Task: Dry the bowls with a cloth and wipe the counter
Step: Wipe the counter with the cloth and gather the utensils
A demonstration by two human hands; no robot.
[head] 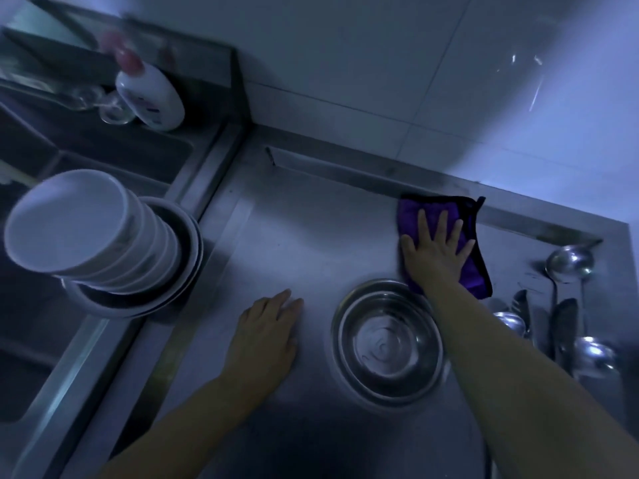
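Dimly lit, the brushed stainless-steel counter (283, 243) meets a white tiled wall (380, 63). Fingers spread, the right hand (436, 248) presses a purple cloth (409, 216) flat on it; the left hand (268, 331) rests flat, empty. Between the forearms sit nested steel bowls (387, 344); left of the left hand, stacked white bowls (103, 236).

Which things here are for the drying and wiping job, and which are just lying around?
For the job: purple cloth, steel bowls, stacked white bowls, counter.
Just lying around: ladles, white bottle, glasses.
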